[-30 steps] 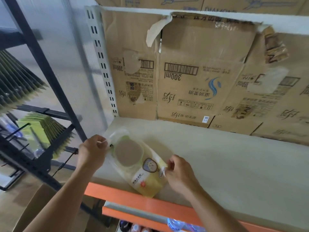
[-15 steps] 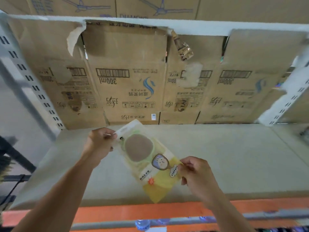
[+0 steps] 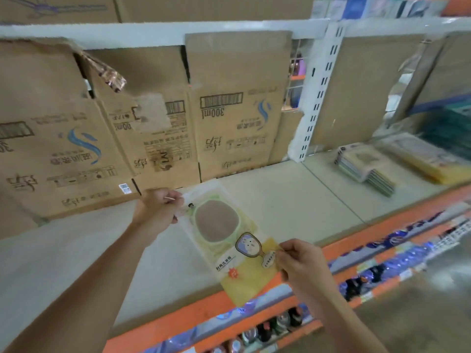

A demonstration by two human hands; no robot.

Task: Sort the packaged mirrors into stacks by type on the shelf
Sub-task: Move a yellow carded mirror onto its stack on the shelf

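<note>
The left hand pinches the top corner of a packaged mirror, fingers curled on the clear bag. The right hand pinches its lower side edge, beside the cartoon label. The pack stretches tilted between the two grips over the shelf; whether it touches the board I cannot tell. Its yellow end reaches past the right hand's grip, over the orange shelf edge. Beyond the left hand stand cardboard boxes. Well right of the right hand lie a grey stack and a yellow stack.
</note>
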